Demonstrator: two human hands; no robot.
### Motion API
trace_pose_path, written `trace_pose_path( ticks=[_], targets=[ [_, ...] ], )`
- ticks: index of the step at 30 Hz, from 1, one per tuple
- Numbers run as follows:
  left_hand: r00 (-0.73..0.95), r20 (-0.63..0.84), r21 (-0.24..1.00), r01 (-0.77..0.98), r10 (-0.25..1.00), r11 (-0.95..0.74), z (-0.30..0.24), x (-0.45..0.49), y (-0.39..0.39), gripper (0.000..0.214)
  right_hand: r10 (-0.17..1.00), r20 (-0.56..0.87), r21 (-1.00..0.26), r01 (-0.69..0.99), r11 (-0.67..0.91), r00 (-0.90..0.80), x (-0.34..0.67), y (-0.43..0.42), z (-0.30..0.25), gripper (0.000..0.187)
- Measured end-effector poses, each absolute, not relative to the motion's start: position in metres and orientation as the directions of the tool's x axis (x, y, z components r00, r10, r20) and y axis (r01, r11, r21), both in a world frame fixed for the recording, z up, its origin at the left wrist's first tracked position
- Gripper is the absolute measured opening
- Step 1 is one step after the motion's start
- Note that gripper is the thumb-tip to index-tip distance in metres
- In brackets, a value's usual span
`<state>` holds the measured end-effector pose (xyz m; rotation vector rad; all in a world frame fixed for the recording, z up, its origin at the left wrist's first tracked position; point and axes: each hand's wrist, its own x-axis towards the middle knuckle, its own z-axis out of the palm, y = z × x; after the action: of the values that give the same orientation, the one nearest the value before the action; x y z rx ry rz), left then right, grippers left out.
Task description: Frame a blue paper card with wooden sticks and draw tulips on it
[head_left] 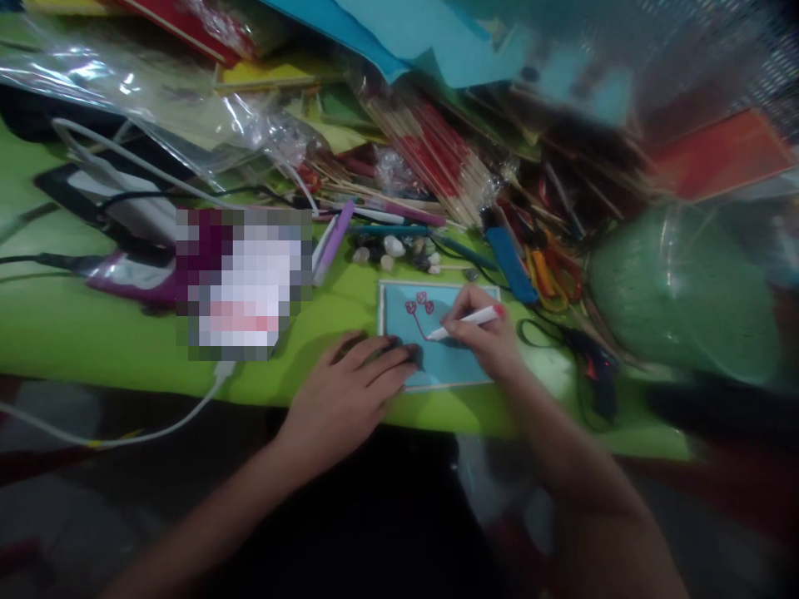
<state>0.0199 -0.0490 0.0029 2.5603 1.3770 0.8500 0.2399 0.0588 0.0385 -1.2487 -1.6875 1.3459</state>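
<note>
A blue card with a pale border (462,366) lies on the green table in front of me. Three small red flower-like shapes (420,301) are drawn on its upper left, and a red line runs down from the left one. My right hand (478,329) is closed round a white marker with a red end (480,316), its tip at the lower end of that line. Flat and with fingers spread, my left hand (359,374) rests across the lower left edge of the card.
Behind the card lie small pebbles (393,246), a purple marker (334,241) and a blue-handled tool (510,262). A glue gun (596,366) and a large green rounded container (680,291) stand to the right. Cables, a phone-like pixelated object (250,283) and plastic-wrapped sticks (437,150) crowd the left and back.
</note>
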Motion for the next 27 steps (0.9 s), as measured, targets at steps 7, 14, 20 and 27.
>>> trace_pose_path(
  ticks=[7,14,20,27],
  targets=[
    [0.44,0.403,0.362,0.728,0.803,-0.581,0.003,0.018,-0.049,0.029,0.924,-0.079,-0.951,0.307,0.044,-0.374,0.24,0.061,0.041,0.017],
    [0.44,0.415,0.348,0.732,0.797,-0.585,0.005,0.019,-0.048,0.028,0.964,0.005,-0.992,0.122,0.039,-0.266,0.243,0.063,0.03,0.023],
    [0.444,0.408,0.345,0.734,0.798,-0.585,0.005,0.019,-0.048,0.028,0.958,0.011,-0.974,0.213,0.074,-0.285,0.241,0.062,0.032,0.03],
    [0.443,0.407,0.344,0.736,0.799,-0.583,0.005,0.019,-0.048,0.029,0.952,0.012,-0.954,0.282,0.103,-0.304,0.236,0.061,0.034,0.033]
  ],
)
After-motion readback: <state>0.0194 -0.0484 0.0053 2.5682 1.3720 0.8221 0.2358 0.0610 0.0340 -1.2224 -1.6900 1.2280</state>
